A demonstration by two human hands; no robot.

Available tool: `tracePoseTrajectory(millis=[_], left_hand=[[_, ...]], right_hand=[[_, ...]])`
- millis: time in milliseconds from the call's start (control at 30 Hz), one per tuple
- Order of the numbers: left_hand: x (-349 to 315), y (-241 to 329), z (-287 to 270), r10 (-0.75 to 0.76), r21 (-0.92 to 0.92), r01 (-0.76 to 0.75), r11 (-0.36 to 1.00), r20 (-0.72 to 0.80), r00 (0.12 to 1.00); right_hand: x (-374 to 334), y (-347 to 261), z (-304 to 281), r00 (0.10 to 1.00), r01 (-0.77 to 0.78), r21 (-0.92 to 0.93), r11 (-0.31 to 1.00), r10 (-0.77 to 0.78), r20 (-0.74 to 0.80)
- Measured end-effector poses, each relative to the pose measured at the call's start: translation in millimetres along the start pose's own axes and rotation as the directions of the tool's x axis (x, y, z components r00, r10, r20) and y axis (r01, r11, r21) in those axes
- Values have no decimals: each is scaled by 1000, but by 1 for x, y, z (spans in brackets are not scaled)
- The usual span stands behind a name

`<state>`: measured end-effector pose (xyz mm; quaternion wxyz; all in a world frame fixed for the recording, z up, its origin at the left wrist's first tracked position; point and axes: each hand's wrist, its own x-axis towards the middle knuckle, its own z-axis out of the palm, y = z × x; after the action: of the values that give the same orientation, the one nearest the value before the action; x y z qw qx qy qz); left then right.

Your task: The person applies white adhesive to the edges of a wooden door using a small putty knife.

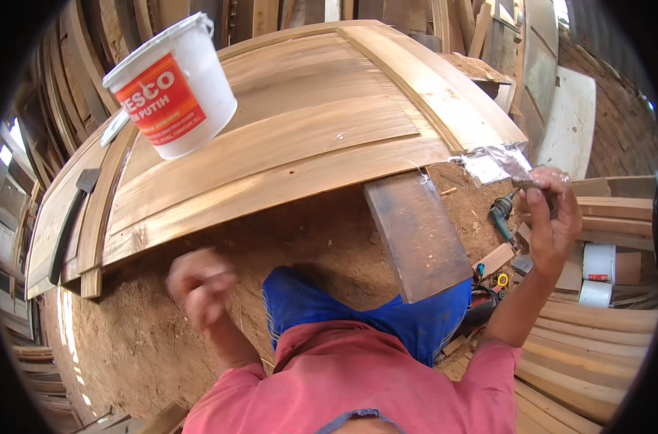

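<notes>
My right hand (553,217) is closed around the end of a flat, greyish spreader (512,163) smeared with white paste. Its blade lies over a white-coated patch (484,168) at the right corner of a wooden door panel (271,155). My left hand (202,286) is off the near edge of the panel, touching nothing visible; motion blurs its fingers, which look curled. On the panel's far left part stands a white bucket (217,94) with a red and orange label. Behind it a pale lid (115,128) is partly hidden. A dark-handled hammer (72,224) lies at the left end.
A brown board (419,239) leans from the panel's near edge toward my knees. A green power tool (501,215) lies on the ground at the right, near white tubs (598,264) and stacked planks (589,347). Upright timber (90,58) lines the back.
</notes>
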<state>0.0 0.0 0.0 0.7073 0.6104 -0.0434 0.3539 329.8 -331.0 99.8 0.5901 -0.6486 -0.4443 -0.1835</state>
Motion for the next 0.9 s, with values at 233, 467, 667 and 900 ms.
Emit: tracePoseTrajectory(millis=[233,467,667,900], left_hand=[[64,-85,14,236,10,-239,971,-205,950],[95,-125,24,497,3,-560,829,-463,734],[86,-124,28,472,205,-437,876,-555,685],[95,-124,43,447,120,-488,864,-630,636]], right_hand=[[48,-42,21,947,277,-269,922,-215,238],[62,-39,27,908,326,-299,897,-208,365],[78,-39,41,843,356,-298,886,-168,510],[79,-32,68,775,374,-235,897,-163,611]])
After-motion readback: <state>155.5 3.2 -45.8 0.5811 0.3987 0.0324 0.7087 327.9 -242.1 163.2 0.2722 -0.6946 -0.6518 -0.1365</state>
